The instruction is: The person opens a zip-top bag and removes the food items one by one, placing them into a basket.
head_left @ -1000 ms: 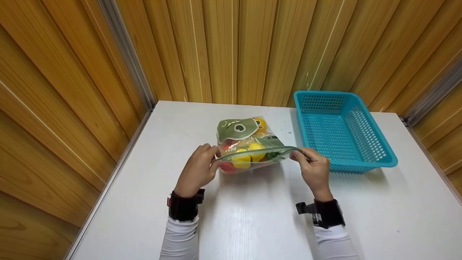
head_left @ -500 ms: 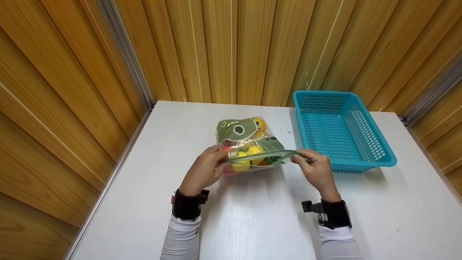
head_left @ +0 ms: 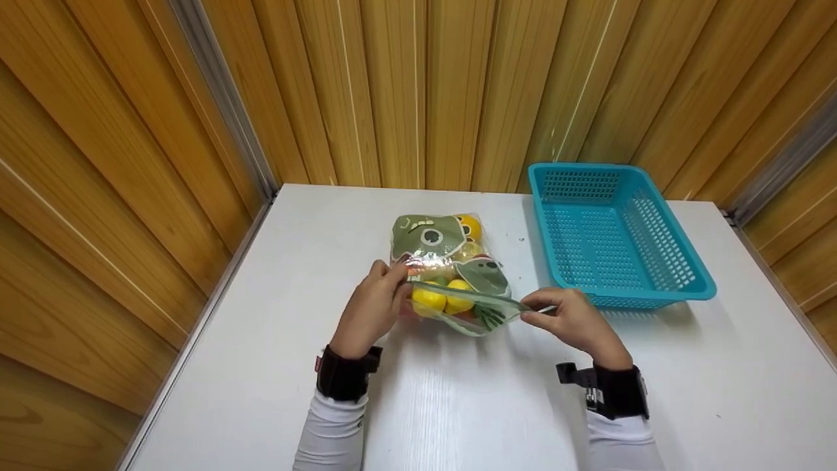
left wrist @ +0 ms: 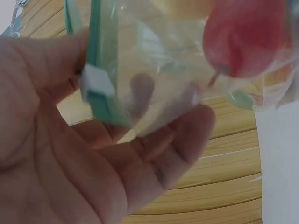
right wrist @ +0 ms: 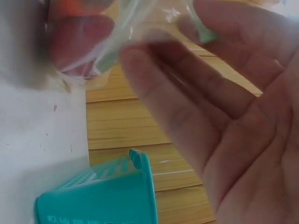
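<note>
Pinching a bag (head_left: 418,230) of fruit (head_left: 428,299) by both ends of its mouth (head_left: 471,296), left of the basket (head_left: 585,235), a person's left hand (head_left: 371,307) and right hand (head_left: 575,320) seemed to be working it open, the next move likely calling for steady grips, the right lower than before.

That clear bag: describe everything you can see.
The clear bag looks like thin plastic, printed with green cartoon faces, with a green strip along its mouth and a white tab. It rests on the white table, bulging with yellow and red fruit-like things, its near-side mouth gaping. The left hand and right hand hold the mouth's two ends.
</note>
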A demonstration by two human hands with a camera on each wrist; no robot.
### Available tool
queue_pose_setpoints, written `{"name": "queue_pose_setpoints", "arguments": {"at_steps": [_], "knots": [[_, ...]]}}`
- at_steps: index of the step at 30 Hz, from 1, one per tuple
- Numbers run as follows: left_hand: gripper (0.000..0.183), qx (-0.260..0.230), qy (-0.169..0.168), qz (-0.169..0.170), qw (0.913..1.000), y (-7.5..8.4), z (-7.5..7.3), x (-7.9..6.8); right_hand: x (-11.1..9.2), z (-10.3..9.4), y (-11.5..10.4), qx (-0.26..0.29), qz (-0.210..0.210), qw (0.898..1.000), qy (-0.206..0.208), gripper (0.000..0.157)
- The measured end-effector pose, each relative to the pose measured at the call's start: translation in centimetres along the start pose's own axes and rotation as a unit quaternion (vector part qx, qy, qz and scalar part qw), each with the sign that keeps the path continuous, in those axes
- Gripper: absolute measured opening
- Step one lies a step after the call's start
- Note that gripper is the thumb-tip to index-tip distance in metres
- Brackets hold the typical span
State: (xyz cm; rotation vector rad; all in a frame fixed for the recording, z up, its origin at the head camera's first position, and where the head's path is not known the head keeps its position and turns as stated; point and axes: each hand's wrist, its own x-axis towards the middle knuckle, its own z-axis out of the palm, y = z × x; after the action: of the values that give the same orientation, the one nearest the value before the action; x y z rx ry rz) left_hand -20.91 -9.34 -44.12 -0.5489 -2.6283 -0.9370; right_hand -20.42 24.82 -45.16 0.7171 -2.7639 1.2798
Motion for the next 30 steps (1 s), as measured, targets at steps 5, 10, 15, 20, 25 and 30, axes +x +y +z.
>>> {"name": "queue_pose_setpoints", "arguments": {"at_steps": [5,10,15,20,25,30], "knots": [[0.018,-0.012,0.015,-0.001,0.9998,0.0,0.8,0.3,0.3,0.4,-0.1,-0.026,-0.023,0.998,-0.050,0.010],[0.013,-0.043,0.019,0.021,0.9987,0.0,1.6,0.7,0.7,1.4,-0.4,-0.035,-0.034,0.996,-0.076,0.012],[0.013,-0.074,0.011,0.031,0.9967,-0.4,1.7,0.9,1.3,2.5,-0.4,-0.028,-0.029,0.998,-0.048,0.008],[0.026,-0.116,-0.047,0.034,0.9915,-1.1,1.1,1.0,1.8,3.3,0.0,-0.002,0.000,1.000,0.020,0.016],[0.063,-0.150,-0.109,0.005,0.9826,-1.9,0.5,0.9,2.2,3.5,0.0,0.019,0.031,0.995,0.088,0.018],[0.055,-0.134,-0.103,0.007,0.9857,-2.4,0.7,1.0,2.2,3.5,0.0,0.047,0.056,0.989,0.130,0.018]]}}
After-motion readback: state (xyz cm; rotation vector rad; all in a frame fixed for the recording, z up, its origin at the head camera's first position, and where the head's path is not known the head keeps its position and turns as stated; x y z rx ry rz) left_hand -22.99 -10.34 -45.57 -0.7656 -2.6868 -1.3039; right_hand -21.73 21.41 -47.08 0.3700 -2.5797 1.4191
